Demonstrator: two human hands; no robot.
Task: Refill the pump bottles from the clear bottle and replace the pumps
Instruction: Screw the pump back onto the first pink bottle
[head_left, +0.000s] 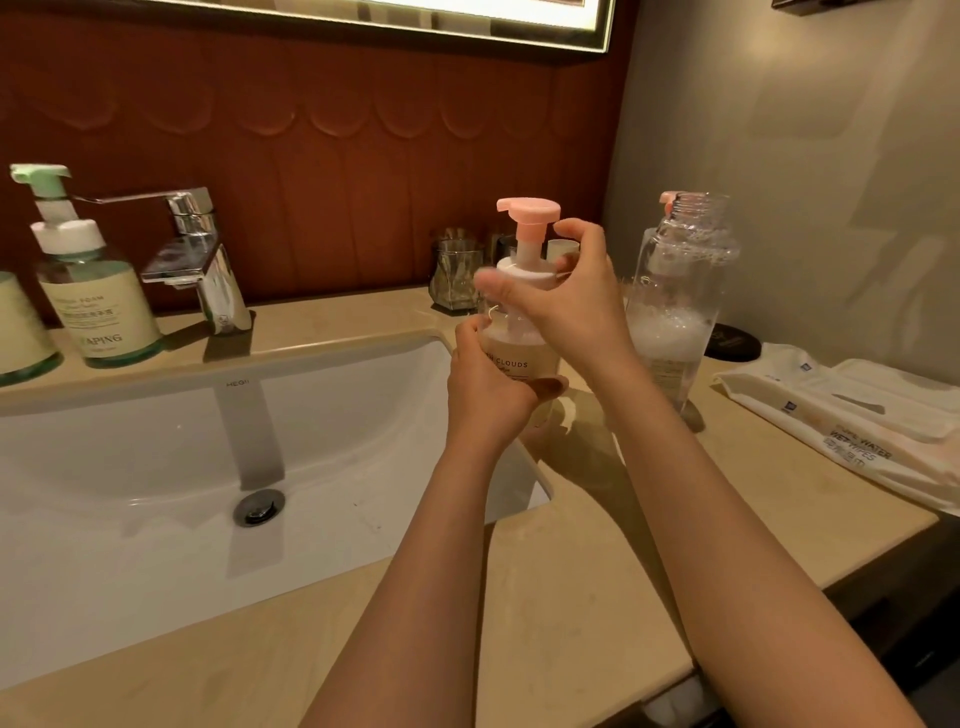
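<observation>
My left hand (488, 387) wraps round the pump bottle (508, 347) beside the sink (156, 441). My right hand (569, 306) curls round the pink pump (527, 218). The clear bottle (675, 291) stands close by.

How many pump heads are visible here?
3: a green pump left of the faucet, a pink pump on the held bottle, a second pink pump mostly hidden behind the clear bottle.
</observation>
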